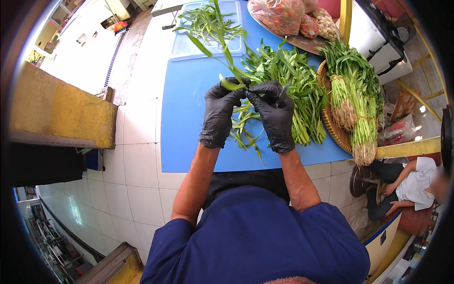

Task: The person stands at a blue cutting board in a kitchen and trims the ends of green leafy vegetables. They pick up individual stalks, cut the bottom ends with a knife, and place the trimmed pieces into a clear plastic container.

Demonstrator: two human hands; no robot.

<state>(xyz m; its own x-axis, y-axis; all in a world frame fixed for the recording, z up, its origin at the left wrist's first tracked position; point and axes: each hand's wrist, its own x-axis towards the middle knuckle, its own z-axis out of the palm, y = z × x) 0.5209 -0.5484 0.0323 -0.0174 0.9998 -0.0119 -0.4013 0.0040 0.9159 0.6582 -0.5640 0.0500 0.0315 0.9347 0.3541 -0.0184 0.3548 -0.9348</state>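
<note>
My left hand (225,106), in a black glove, pinches a long leafy green stem (228,58), likely water spinach, that rises away from me. Its fingertips meet those of my right hand (275,112), also black-gloved, at the stem's lower part. Across the curled fingers of my right hand lies a slim dark object (281,96), perhaps a small knife; blur hides its form. Beneath and between my hands, loose stem and leaf trimmings (250,136) lie on the blue tabletop (191,142). Just right of my right hand is a large pile of leafy greens (296,81).
A translucent plastic tray (179,48) at the far side holds cut greens (212,23). At right, a woven basket (335,133) bears rooted bundles (361,117). Behind it, a platter (301,45) carries bagged chillies (278,16) and garlic (324,25). A person (413,184) sits at lower right.
</note>
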